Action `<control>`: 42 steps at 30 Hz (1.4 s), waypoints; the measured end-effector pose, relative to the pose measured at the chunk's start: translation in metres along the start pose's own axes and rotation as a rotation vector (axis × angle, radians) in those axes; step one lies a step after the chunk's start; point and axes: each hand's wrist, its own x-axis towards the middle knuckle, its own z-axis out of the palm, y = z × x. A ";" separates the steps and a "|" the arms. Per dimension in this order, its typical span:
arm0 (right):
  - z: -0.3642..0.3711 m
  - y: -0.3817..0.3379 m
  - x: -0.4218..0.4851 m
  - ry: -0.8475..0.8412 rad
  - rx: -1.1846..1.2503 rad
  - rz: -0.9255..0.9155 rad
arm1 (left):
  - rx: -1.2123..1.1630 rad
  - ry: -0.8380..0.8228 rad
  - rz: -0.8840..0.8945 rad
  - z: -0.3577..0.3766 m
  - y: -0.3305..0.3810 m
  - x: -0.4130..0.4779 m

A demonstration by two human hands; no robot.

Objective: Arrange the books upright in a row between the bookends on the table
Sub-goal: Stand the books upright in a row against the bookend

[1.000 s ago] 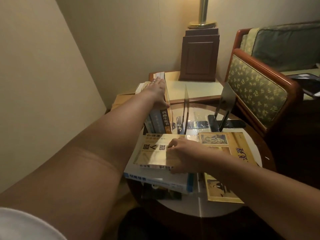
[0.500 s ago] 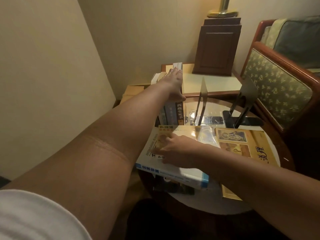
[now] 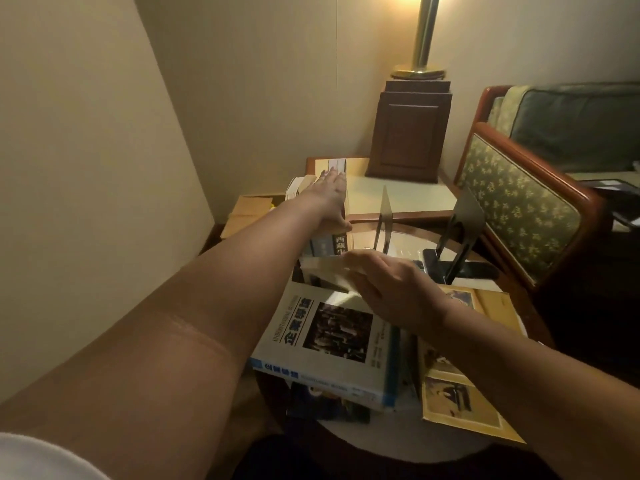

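Holding a cream book [image 3: 322,270] tilted above the flat stack [image 3: 332,341], the right hand [image 3: 391,289] gripped it, fingers curled; the left hand [image 3: 330,199] lay straight-fingered atop the upright books [image 3: 329,244]. Next, it likely needed standing beside them, before the silver bookend [image 3: 384,216]

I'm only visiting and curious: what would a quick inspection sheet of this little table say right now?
Surface: round glass-topped table, largely under books.
Job's things: upright books at left; silver bookend and black bookend stand apart, no book between; white book and yellow book lie flat.
Clutter: dark item under the white book, unclear.
Hands: left hand rests on the upright books; right hand grips a thin book above the white book.
Cables: nothing seen.
Surroundings: lamp base, armchair, cardboard box.
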 end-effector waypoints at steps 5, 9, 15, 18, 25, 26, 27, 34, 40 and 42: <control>-0.032 0.019 -0.014 0.321 0.006 0.135 | -0.004 -0.056 -0.016 -0.007 0.002 0.003; -0.037 0.023 -0.014 0.545 -0.090 0.362 | 0.009 -0.087 -0.015 -0.008 -0.001 0.005; -0.037 0.018 -0.008 0.700 -0.052 0.701 | -0.006 -0.078 -0.032 -0.007 0.001 0.011; -0.053 0.019 0.004 0.561 -0.073 0.713 | -0.012 -0.066 -0.039 -0.005 0.000 0.013; -0.091 0.034 0.048 -0.163 -0.016 0.885 | -0.013 -0.061 -0.045 -0.003 0.002 0.011; -0.089 0.035 0.052 -0.184 -0.015 0.887 | -0.014 -0.063 -0.046 -0.003 0.003 0.011; -0.086 0.036 0.055 -0.194 -0.035 0.871 | -0.018 -0.063 -0.047 -0.003 0.002 0.011; -0.071 0.039 0.064 -0.060 -0.127 0.714 | -0.034 -0.043 -0.046 -0.002 0.008 0.006; -0.040 0.044 0.079 0.176 -0.103 0.694 | -0.031 -0.037 -0.051 -0.004 0.011 0.003; -0.021 0.047 0.080 0.213 -0.060 0.699 | -0.034 -0.043 -0.037 -0.004 0.008 0.004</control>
